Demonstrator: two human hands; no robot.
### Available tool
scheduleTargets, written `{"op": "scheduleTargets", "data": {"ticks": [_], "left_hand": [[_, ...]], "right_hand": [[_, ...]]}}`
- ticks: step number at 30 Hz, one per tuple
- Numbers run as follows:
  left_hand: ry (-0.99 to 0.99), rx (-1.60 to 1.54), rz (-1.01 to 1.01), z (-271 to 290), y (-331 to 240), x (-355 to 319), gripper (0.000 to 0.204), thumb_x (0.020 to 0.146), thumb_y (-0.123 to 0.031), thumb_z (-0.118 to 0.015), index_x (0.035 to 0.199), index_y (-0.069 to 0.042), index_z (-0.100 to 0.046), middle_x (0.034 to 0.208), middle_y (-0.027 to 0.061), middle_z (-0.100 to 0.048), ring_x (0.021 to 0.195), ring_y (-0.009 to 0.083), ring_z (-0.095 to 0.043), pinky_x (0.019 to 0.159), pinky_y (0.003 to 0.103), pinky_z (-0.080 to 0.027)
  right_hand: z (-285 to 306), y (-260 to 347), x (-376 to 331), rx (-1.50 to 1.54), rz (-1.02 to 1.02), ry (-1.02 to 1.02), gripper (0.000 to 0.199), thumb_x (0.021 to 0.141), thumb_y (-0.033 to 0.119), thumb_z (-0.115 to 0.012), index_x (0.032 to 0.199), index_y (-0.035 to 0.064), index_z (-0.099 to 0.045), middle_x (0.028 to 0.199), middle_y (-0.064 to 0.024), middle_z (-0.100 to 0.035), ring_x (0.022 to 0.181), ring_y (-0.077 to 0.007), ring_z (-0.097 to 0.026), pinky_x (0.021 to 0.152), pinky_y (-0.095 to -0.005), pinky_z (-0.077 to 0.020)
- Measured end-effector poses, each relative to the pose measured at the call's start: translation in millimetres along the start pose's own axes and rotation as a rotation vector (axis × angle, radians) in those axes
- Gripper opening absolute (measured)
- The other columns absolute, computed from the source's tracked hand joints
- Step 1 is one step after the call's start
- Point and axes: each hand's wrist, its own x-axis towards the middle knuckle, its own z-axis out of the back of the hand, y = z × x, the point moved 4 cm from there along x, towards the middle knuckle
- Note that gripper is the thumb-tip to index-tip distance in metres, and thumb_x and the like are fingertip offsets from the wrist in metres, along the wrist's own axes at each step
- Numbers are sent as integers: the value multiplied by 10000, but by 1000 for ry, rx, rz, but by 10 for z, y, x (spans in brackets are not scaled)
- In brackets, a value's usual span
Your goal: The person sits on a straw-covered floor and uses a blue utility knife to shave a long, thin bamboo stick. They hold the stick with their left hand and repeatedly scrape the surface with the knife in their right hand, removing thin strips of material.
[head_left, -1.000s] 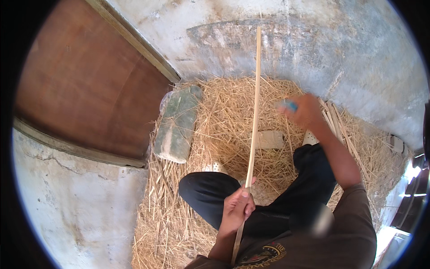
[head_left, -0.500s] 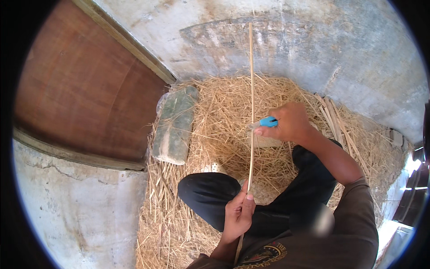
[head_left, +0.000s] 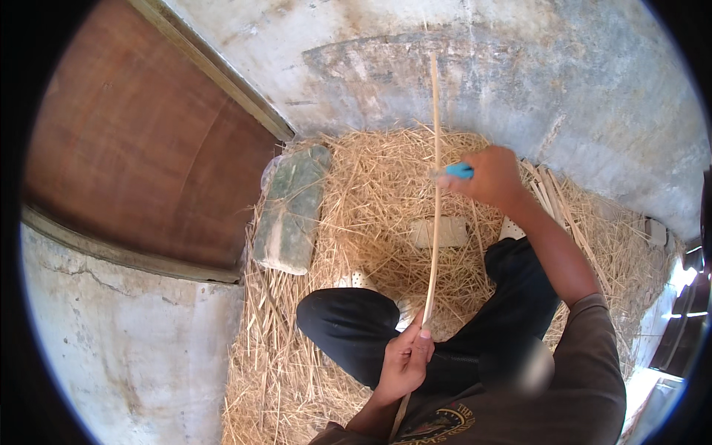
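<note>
Bamboo strip (head_left: 434,222): long, thin and pale; it runs from my left hand near my lap up past the straw toward the concrete wall (head_left: 519,81), bowing slightly.
Left hand (head_left: 404,360): closed around the strip's lower end, thumb pressed along it, just above my dark trouser knee.
Right hand (head_left: 489,176): wrapped tight on a blue-handled tool (head_left: 458,170), whose tip meets the strip about midway up. I cannot make out the blade itself.
What changed: a second ago my right hand was out to the right, clear of the strip; half a second ago it had come in beside it; now the tool touches it, a bit higher up.
What that means: I judge I am starting a pass along the strip, shaving or splitting it, with the left hand as anchor.
Straw (head_left: 356,222): loose heap covering the floor under my crossed legs.
Green slab (head_left: 291,211): lies flat at the straw's left edge, untouched.
Pale block (head_left: 452,231): sits in the straw just right of the strip.
Brown board (head_left: 148,148): leans at upper left.
</note>
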Motion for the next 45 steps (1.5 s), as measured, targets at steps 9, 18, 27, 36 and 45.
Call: {"op": "scheduleTargets", "data": {"ticks": [9,18,27,36,45], "left_hand": [[129,-5,-15,-123,103,-93,428,1036,-196,-426,1427,-23,-406,587,-41,-398,534,21,-361,498,188,-311],[35,-328,5,179,102,285,406,1046,-250,-377,1348,5,-475,578,17,-511,383,47,-370,386,177,-315],[-74,-88,47,135,-49,225,404,1046,-242,-381,1366,-10,-463,583,-8,-497,412,24,-385,397,170,-309],[-19,-130,102,20,22,102,409,1039,-257,-403,1329,16,-495,570,-3,-475,425,33,-385,384,179,-290],[-140,-11,-12,198,41,154,397,1034,-183,-424,1393,-15,-451,608,-23,-465,508,14,-374,466,170,-289]], "right_hand": [[250,-1016,230,2,-551,-127,683,821,708,-533,584,70,-594,463,-46,-465,433,-208,-469,446,-365,-395],[75,487,-532,143,122,179,733,720,787,-564,542,76,-590,460,-63,-519,421,-240,-541,434,-371,-412],[-44,675,-571,117,302,108,741,661,795,-619,460,92,-500,418,-58,-488,362,-245,-503,399,-367,-381],[-113,-10,-32,21,-103,129,760,739,796,-537,492,77,-538,412,-65,-468,374,-256,-513,415,-389,-409],[-227,692,-479,137,177,234,739,679,797,-596,498,81,-558,448,-79,-514,418,-246,-554,426,-370,-419]]}}
